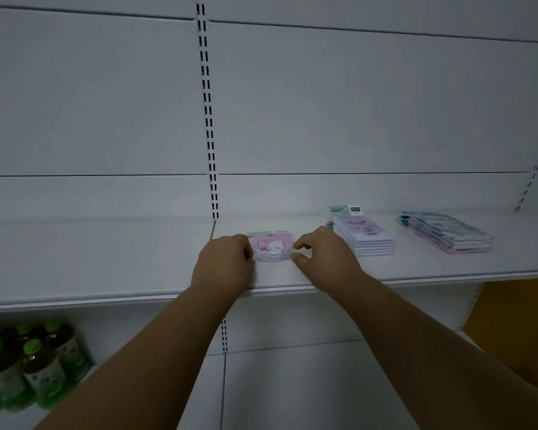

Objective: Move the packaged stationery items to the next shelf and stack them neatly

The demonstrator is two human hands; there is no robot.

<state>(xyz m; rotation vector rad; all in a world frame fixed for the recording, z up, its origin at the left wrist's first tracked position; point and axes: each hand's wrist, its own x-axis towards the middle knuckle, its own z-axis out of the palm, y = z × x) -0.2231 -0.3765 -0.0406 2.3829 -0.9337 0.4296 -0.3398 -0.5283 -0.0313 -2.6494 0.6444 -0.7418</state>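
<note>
A small stack of pink heart-shaped packets (271, 248) with a bear picture lies on the right-hand shelf (416, 265), just right of the shelf joint. My left hand (224, 262) presses its left side, fingers curled against it. My right hand (322, 254) pinches its right edge between thumb and forefinger. Further right on the same shelf sits a stack of lilac packaged notepads (365, 238), and beyond it a stack of teal and pink packaged booklets (446, 232).
The left-hand shelf (90, 259) is bare. A slotted upright (210, 135) divides the two bays. Below at left stand several green-capped drink bottles (28, 364). An orange panel (519, 321) shows at lower right.
</note>
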